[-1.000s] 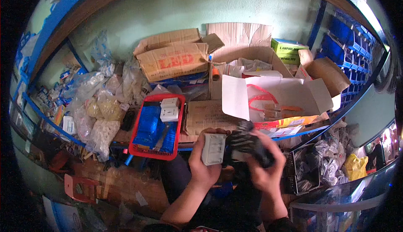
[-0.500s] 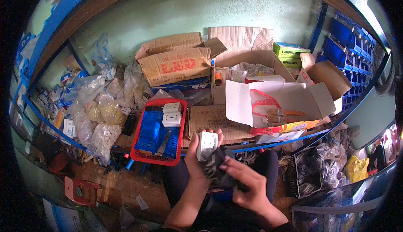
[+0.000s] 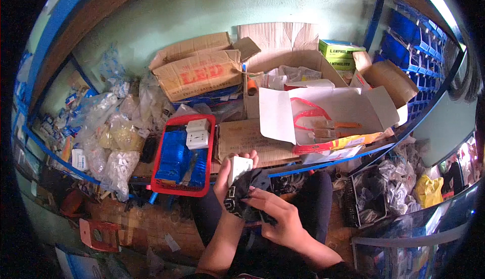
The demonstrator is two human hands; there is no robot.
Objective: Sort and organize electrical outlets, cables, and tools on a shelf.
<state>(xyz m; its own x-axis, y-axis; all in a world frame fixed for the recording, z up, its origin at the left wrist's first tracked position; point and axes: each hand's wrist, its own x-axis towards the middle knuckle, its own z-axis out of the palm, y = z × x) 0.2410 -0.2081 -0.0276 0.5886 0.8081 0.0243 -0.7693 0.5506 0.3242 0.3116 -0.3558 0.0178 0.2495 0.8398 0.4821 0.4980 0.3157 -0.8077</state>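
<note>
A white electrical socket unit (image 3: 240, 168) stands up from the grip of my left hand (image 3: 222, 182), its lower part covered by cloth. My right hand (image 3: 279, 217) pinches a black cloth (image 3: 235, 198) with a pale pattern, which is pressed against the socket. Just left of my hands, a red plastic basket (image 3: 179, 191) sits on the bench edge. Inside it are white sockets (image 3: 197, 139) like the one I hold, along with blue material (image 3: 172, 152).
An open white box (image 3: 277, 117) with a paintbrush (image 3: 323, 129) lies beyond my hands. Cardboard boxes (image 3: 199, 77) stand behind. Clear bags (image 3: 121, 168) pile up on the left. Blue bins (image 3: 404, 51) line the far right, and a black crate (image 3: 369, 198) holds wrapped goods below.
The cloth has slid down and around the socket's lower part, and the socket has turned so its face shows less. Both hands appear slightly further left, as the whole view has shifted.
</note>
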